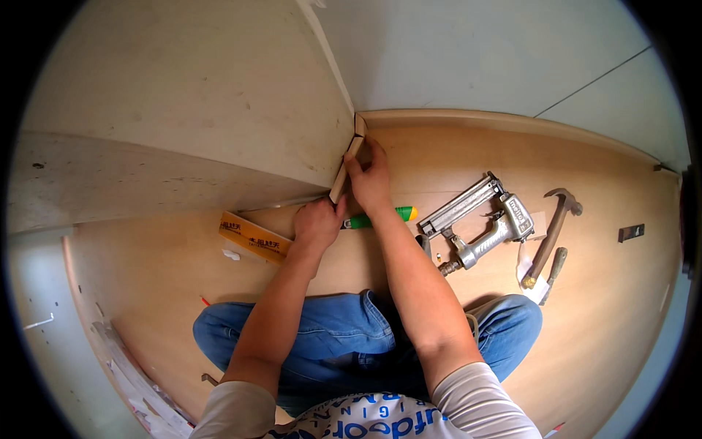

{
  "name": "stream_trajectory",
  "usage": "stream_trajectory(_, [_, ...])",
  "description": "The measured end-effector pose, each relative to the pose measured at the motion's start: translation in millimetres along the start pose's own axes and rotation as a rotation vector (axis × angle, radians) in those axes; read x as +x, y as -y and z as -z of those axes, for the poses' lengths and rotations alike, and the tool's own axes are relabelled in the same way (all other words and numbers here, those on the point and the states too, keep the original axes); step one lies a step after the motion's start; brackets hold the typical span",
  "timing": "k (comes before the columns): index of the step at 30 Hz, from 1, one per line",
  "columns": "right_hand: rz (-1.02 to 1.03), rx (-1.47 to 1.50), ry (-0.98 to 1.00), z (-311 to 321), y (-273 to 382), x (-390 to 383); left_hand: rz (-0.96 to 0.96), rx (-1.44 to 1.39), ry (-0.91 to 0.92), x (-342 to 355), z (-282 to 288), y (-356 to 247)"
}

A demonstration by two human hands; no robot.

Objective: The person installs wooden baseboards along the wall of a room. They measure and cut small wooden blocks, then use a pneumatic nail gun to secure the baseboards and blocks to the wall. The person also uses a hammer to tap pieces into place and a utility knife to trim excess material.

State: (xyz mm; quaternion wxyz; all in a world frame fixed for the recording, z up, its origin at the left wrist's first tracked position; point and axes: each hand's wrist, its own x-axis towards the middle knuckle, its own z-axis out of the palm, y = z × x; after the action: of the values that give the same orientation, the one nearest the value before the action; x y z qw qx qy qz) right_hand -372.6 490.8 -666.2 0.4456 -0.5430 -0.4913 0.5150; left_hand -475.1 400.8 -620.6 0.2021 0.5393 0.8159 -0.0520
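Observation:
A short piece of wooden skirting board (345, 170) stands tilted against the base of the pale wall, close to the inner corner. My right hand (371, 179) grips it near its upper end, thumb on one side and fingers on the other. At its lower end, my left hand (318, 222) has curled fingers closed on the piece; its fingertips are partly hidden. A green and yellow tool handle (358, 222) lies between my hands, partly covered by my right wrist. An orange printed strip (252, 238) rests on the floor beside my left wrist.
A silver nail gun (479, 223) lies right of my right forearm. Beyond it are a claw hammer (550, 238), a grey-handled hand tool (556, 271) and a small black block (631, 233). Skirting board (453, 117) runs along the far wall. White scraps lie about the wooden floor (599, 293).

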Motion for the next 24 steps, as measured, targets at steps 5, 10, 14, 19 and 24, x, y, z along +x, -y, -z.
stream_trajectory(5, [0.010, 0.011, -0.002, 1, 3, -1, -0.002, -0.047, 0.006, -3, 7, -1])
stream_trajectory(10, [0.038, -0.039, 0.007, 2, -7, 4, -0.009, -0.055, 0.018, -8, 27, -9])
stream_trajectory(14, [0.080, -0.095, -0.011, 2, -5, 0, -0.014, -0.007, -0.028, -9, 18, -6])
stream_trajectory(19, [0.129, -0.109, -0.044, 2, -6, 1, -0.010, 0.027, 0.009, -8, 22, -12])
stream_trajectory(24, [0.061, -0.084, 0.005, 4, -6, 3, -0.038, 0.018, -0.012, -8, 25, -9])
